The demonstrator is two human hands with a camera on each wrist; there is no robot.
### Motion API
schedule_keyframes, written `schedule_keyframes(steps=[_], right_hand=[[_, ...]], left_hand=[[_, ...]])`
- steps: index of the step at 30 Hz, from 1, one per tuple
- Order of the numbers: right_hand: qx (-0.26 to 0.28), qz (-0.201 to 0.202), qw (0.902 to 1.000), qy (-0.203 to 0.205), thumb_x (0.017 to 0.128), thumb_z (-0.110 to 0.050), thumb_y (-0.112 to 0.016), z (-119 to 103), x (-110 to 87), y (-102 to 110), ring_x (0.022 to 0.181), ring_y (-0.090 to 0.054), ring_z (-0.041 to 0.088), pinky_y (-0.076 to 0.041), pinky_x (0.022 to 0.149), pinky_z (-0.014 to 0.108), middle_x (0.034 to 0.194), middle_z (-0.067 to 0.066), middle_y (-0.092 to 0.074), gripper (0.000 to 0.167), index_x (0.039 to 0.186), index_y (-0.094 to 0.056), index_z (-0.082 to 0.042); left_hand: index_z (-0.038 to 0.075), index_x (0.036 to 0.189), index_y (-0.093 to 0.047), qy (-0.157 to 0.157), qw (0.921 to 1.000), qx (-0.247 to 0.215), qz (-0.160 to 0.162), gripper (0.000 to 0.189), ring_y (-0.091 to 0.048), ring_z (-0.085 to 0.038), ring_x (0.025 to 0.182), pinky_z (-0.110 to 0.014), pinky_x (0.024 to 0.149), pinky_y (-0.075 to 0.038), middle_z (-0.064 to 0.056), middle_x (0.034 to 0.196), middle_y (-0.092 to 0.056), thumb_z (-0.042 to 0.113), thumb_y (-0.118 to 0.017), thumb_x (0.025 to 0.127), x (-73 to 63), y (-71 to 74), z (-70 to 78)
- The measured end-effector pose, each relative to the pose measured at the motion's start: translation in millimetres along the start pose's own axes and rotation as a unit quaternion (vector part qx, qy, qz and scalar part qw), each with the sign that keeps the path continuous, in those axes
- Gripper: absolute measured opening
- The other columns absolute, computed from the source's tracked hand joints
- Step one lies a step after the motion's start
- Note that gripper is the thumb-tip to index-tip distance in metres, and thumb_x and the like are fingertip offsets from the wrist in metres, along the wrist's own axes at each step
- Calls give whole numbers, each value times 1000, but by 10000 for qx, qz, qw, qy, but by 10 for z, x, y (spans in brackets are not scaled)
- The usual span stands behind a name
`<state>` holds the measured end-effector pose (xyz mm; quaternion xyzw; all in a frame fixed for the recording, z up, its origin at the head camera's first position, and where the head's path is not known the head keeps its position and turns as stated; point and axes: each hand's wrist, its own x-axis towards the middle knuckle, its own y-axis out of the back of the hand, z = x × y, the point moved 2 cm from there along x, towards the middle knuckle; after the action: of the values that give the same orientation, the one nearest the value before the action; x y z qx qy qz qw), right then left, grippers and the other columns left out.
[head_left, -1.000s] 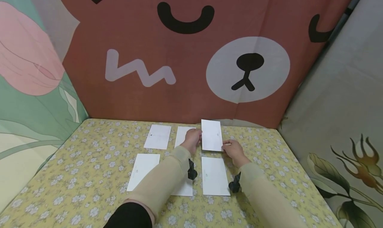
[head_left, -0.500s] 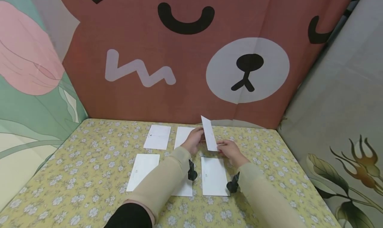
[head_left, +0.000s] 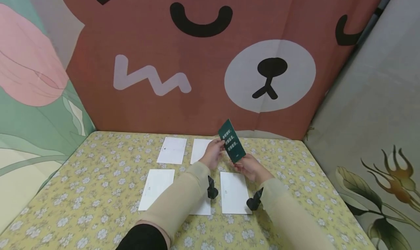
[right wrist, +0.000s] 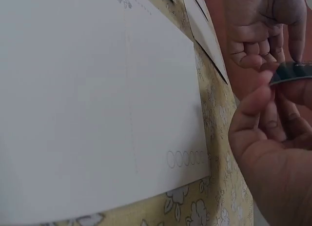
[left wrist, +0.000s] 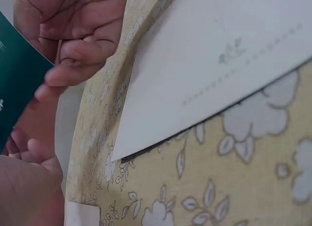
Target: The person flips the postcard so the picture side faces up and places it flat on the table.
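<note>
Card point(head_left: 231, 140), green with white lettering, is tilted between both hands, above the counter point(head_left: 98, 191). Left hand point(head_left: 212, 154): fingers curled, pinching the card's left edge. Right hand point(head_left: 252, 167): fingers curled, gripping its lower right corner. Five white cards point(head_left: 235, 192) lie in two rows below, two partly hidden.

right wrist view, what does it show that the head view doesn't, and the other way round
Only the right wrist view shows clearly the row of small ovals printed near a corner of a white card. Only the head view shows the printed bear muzzle and the black fabric on the left arm. Both show the left hand, the right hand, the green card between them and the flowered cloth.
</note>
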<state>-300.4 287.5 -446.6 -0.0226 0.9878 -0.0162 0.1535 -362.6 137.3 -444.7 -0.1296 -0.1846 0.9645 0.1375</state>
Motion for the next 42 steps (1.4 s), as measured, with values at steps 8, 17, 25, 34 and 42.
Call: schedule_keyframes(steps=[8,17,25,34,42], right_hand=[[537,-218,9983,15,108,-3,-48,36,-22,34,81,-60,16,-51,68,25,95,11,-61,23,130,-53,3],[607,492,9967,222,113,-16,-39,-23,-46,194,85,-64,16,-56,76,28,97,7,-62,28,130,-52,2],[67,1002,9939,467,113,-17,-40,-11,-87,314,85,-63,13,-56,75,25,111,12,-55,31,131,-49,7],[-1223,1273,9834,417,107,-7,-54,47,-70,358,76,-59,18,-53,68,31,94,15,-64,21,122,-60,7],[-1619,1744,9710,237,106,-7,-56,115,-88,370,76,-60,17,-52,64,28,92,14,-65,17,117,-61,5]], left_hand=[[4,120,-62,-131,9996,-31,237,19,-54,-16,84,-39,84,-42,-3,98,-61,13,-48,111,17,25,-17],[4,121,-60,-310,9989,54,356,18,-54,-16,81,-40,80,-42,-6,102,-61,11,-47,111,53,105,22],[7,152,-43,-304,9951,609,718,44,-52,-14,76,-35,74,-42,-7,104,-60,8,-50,109,65,169,-19],[11,156,-42,-297,9864,1331,922,50,-57,-16,88,-32,77,-45,-9,110,-61,5,-50,107,77,138,-5],[0,151,-48,-133,9631,2657,411,52,-55,-13,73,-28,70,-47,-9,94,-66,0,-51,99,98,80,-59]])
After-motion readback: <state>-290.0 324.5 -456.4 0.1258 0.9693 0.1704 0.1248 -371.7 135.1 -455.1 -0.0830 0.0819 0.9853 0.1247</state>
